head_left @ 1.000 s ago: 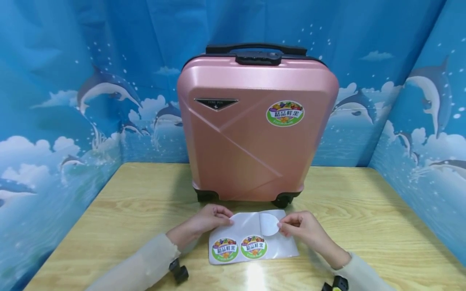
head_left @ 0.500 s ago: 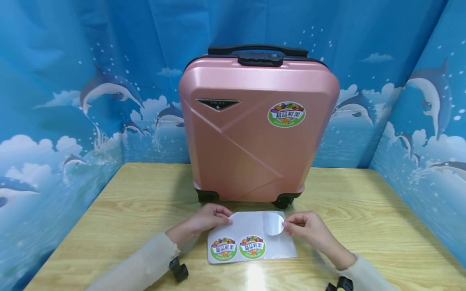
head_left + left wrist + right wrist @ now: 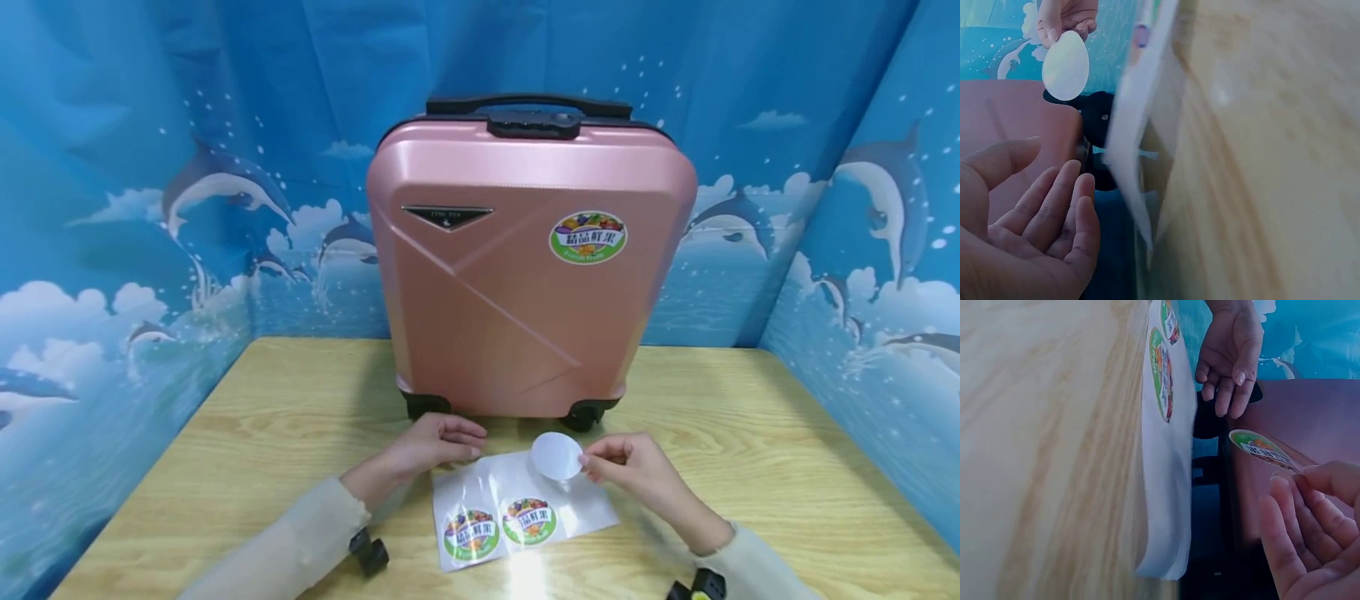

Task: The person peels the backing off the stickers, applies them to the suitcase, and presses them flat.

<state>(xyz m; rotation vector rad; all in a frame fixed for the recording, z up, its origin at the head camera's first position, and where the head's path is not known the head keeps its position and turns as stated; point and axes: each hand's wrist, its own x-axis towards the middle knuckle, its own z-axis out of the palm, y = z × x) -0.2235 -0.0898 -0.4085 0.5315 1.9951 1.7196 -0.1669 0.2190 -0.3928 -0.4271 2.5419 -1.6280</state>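
Note:
Between the thumb and fingertips of my right hand [image 3: 633, 475] an oval sticker [image 3: 557, 456] is pinched by its right edge, white back showing in the head view. The right wrist view shows the printed fruit face of this sticker [image 3: 1263, 448]. It is off the white backing sheet [image 3: 487, 483], which lies on the table below with two round fruit stickers along its near side. My left hand [image 3: 431, 446] hovers by the sheet's far left corner. In the left wrist view, the thumb and loosely bent fingers of the left hand [image 3: 1041, 219] stand apart with nothing between them.
A pink suitcase [image 3: 510, 308] stands upright on the wooden table [image 3: 300, 400] right behind the sheet. One fruit sticker [image 3: 588, 237] is on its upper right, and a dark triangular badge [image 3: 447, 217] on its upper left. A blue dolphin-print curtain [image 3: 225, 100] encloses the back and sides.
The sticker has come fully off the backing sheet in my right hand. My left hand has let go of the sheet, which has shifted toward me and turned slightly.

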